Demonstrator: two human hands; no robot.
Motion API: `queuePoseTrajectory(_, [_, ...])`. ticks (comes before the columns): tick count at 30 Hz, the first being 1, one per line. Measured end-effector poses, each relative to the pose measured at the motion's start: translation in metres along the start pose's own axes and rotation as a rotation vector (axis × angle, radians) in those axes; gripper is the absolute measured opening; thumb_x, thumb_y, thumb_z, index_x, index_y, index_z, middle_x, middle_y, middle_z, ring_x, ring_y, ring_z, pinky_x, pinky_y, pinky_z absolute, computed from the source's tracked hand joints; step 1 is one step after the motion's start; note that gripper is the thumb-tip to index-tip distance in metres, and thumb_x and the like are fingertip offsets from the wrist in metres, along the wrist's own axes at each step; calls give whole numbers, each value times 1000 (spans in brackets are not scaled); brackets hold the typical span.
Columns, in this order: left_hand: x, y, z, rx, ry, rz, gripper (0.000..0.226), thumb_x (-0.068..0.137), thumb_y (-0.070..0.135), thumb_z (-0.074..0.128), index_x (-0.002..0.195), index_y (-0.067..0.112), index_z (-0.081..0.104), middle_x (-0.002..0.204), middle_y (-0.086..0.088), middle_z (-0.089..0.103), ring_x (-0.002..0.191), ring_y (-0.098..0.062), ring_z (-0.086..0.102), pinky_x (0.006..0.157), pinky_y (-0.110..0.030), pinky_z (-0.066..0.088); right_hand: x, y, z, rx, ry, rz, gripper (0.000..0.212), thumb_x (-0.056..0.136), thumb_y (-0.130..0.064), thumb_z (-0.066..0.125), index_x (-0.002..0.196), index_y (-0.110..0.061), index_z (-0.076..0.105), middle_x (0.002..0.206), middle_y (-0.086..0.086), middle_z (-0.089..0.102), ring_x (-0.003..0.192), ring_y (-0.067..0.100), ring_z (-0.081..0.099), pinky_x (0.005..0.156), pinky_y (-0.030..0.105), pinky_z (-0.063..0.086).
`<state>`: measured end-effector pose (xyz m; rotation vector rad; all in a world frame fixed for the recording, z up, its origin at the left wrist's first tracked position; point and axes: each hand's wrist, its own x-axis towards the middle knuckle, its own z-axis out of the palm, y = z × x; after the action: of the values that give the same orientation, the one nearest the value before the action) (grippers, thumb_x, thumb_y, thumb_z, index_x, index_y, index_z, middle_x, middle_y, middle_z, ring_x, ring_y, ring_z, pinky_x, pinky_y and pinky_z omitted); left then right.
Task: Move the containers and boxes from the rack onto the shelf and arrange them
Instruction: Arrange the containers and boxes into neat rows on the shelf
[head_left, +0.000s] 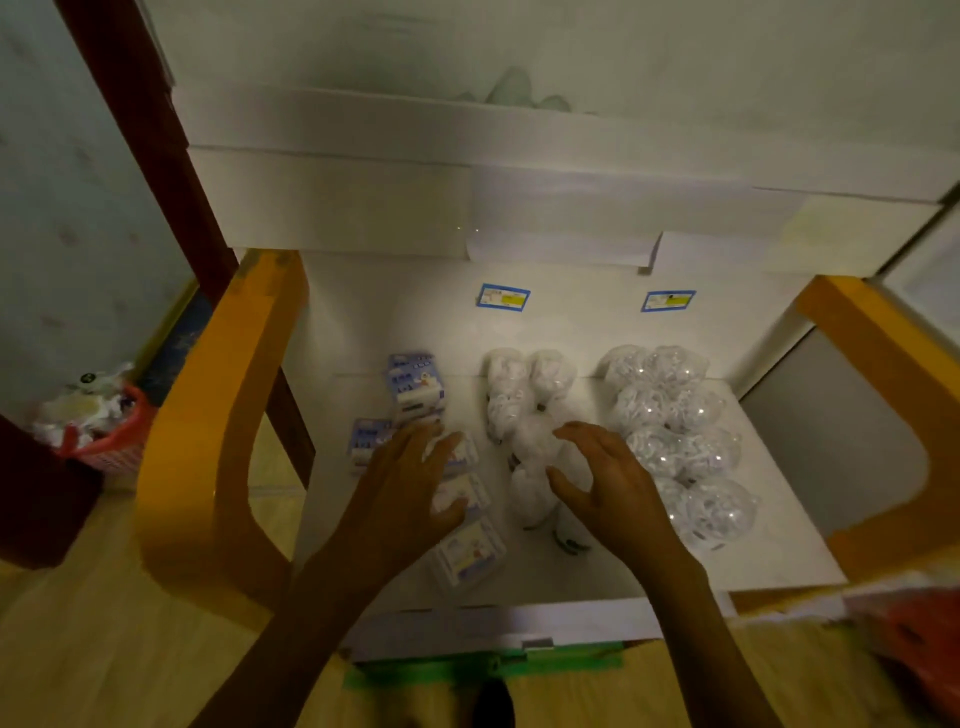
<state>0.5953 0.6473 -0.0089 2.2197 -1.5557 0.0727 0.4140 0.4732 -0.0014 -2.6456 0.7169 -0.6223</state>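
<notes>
While blurred, hands (511, 483) spread over boxes (457, 488) | grip unclear | labels (503, 297) unreadable

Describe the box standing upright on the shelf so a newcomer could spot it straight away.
Start at the white shelf between the orange side posts, then go to its left column of small blue-and-white boxes. The upright box is the farthest back, beyond the left hand; its neighbours lie flat, while it alone stands tall.

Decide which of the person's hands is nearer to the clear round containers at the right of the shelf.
Right. The right hand hovers just left of the clear round containers, almost touching them. The left hand lies further left, over the small boxes.
</notes>
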Motion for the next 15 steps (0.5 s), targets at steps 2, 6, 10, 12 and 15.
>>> queuePoseTrajectory(2, [-1,14,10,-54,-26,31,67,75,48,57,133,18,47,135,-7,49,126,-28,44,99,-44,42,-15,6,-3,-63,-7,22,48,79,-34,72,122,-17,58,125,4,59,113,23,54,92,33,46])
queuePoseTrajectory(6, [8,39,30,-138,-44,117,66,71,43,64,128,13,50,127,-13,57,115,-32,55,96,-45,44,-37,21,-3,-160,-40,40,56,73,-41,74,122,-18,60,125,4,60,113,24,57,95,38,44])
queuePoseTrajectory(10, [18,48,57,-154,-98,116,61,74,42,49,130,19,41,128,-16,56,113,-35,56,92,-51,48,-44,33,-2,-192,-58,1,60,65,-42,79,117,-19,62,119,4,64,106,25,61,92,38,43])
queuePoseTrajectory(12, [20,54,61,-135,-138,71,61,73,39,56,131,21,46,133,-10,52,116,-32,52,93,-47,46,-44,37,-3,-197,-59,-43,57,62,-43,79,111,-18,65,115,4,65,102,25,62,90,37,43])
queuePoseTrajectory(15, [20,61,64,-136,-118,25,59,74,34,68,129,20,52,134,-7,50,114,-29,52,89,-40,46,-43,48,-1,-198,-36,-108,52,63,-42,78,107,-17,66,114,5,65,101,25,62,90,38,45])
